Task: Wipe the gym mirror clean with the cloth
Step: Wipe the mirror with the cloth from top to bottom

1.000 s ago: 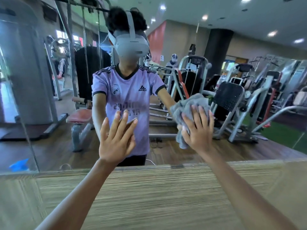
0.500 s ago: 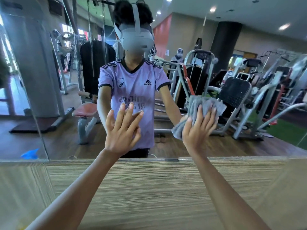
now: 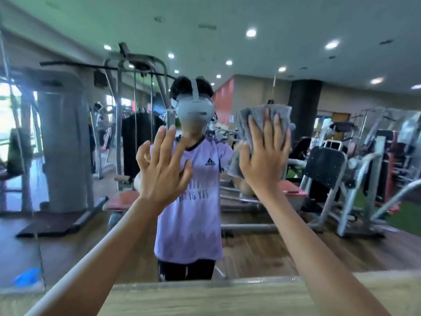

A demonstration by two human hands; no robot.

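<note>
The right hand [image 3: 266, 160] pressed the grey cloth [image 3: 257, 119] flat against the mirror [image 3: 341, 53], fingers straight and spread, level with the reflected headset [image 3: 193, 110]. The left hand [image 3: 163, 169] was raised, fingers loosely splayed, holding nothing; whether it touched the glass I couldn't tell.

Lilac short-sleeved jersey [image 3: 189, 224], black trousers [image 3: 186, 269], grey headset [image 3: 195, 109].

Adidas logo [image 3: 210, 162] on lilac shirt [image 3: 189, 224] reflected in mirror [image 3: 255, 249], chest lettering [image 3: 197, 195] below reversed, blurred beyond reading
</note>
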